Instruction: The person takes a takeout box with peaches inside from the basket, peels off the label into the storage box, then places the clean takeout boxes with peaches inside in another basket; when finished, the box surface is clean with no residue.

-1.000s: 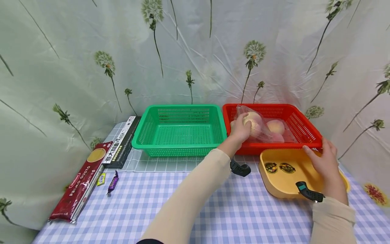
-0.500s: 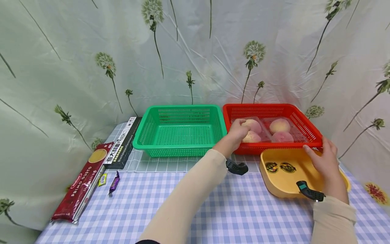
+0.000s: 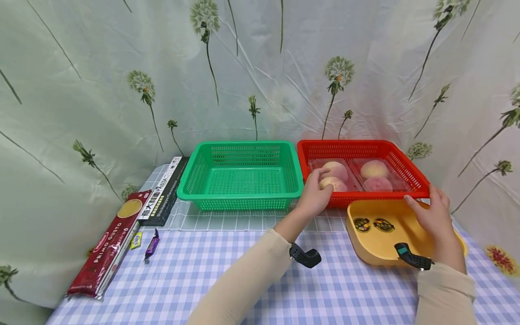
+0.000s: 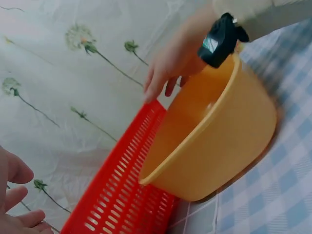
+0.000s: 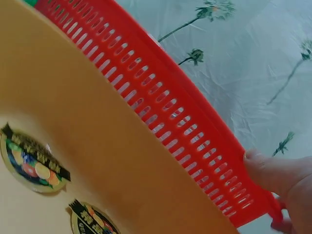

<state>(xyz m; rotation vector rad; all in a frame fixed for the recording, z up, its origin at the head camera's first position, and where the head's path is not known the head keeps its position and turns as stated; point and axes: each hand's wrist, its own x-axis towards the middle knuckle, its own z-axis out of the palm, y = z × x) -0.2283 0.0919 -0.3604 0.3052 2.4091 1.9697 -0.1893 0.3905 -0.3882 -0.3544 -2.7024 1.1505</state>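
Note:
The red basket [image 3: 353,195] holds two clear plastic packs of peaches, the left pack's peaches [image 3: 335,171] beside the right pack's peaches [image 3: 374,169]. My left hand [image 3: 316,192] is over the basket's front left rim, close to the left pack. In the left wrist view the left hand's fingers [image 4: 22,195] are loosely bent and apart, with nothing between them. My right hand [image 3: 434,214] grips the basket's front right corner. In the right wrist view its thumb [image 5: 268,170] lies on the rim, with fingers bent below.
A yellow tub [image 3: 375,243] stands in front of the red basket, below my right hand. The green basket [image 3: 239,198] is to the left. Farther left lie a black pasta box [image 3: 164,194], a red spaghetti packet [image 3: 107,248] and two small wrapped sweets [image 3: 152,245].
The left pack, tilted up in my left hand, has been lowered flat into the red basket and let go. My left hand has drawn back slightly toward me. The right hand stays put.

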